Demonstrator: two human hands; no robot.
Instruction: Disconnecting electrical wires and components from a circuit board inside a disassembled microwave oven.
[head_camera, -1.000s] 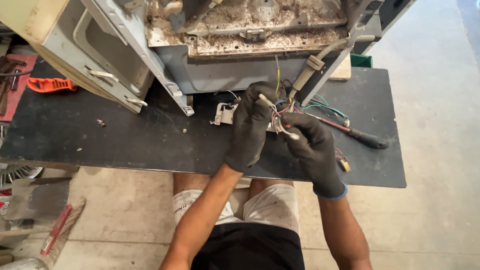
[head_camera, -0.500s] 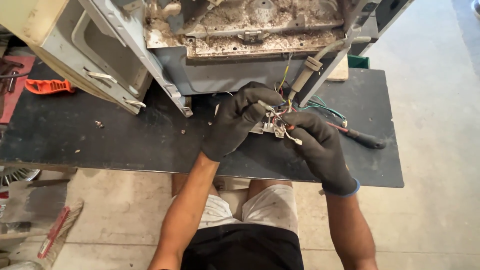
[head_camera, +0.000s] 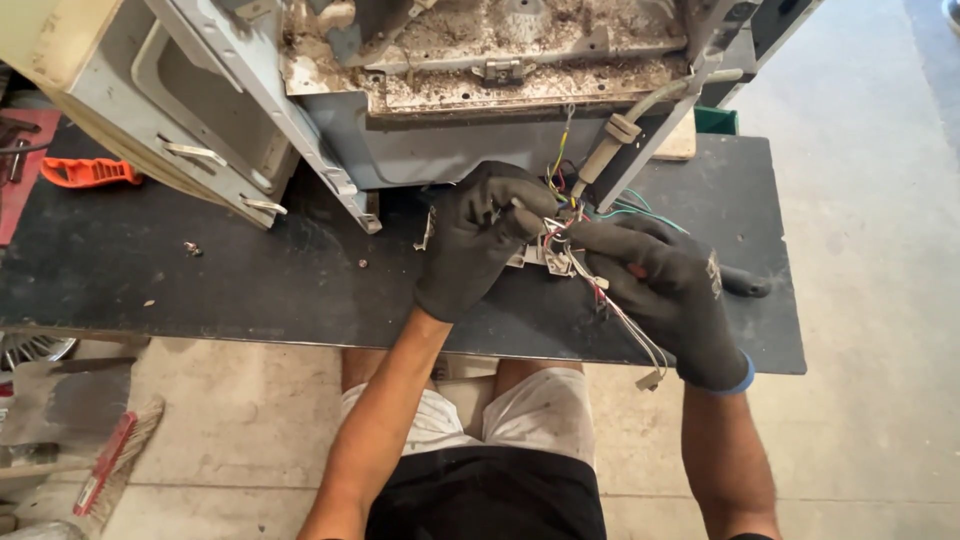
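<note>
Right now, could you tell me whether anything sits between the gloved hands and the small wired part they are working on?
Nothing visible does: the left hand and right hand both already grip the small wired part.

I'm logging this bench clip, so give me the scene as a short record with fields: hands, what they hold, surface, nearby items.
left hand: gloved left hand, fingers pinched on the wire bundle
right hand: gloved right hand, gripping the same wire bundle from the other side
loose wires: trail down past the right hand to a small connector
surface: dark workbench
behind: dirty opened metal appliance
far left: orange-handled tool
floor: red-backed brush
</note>
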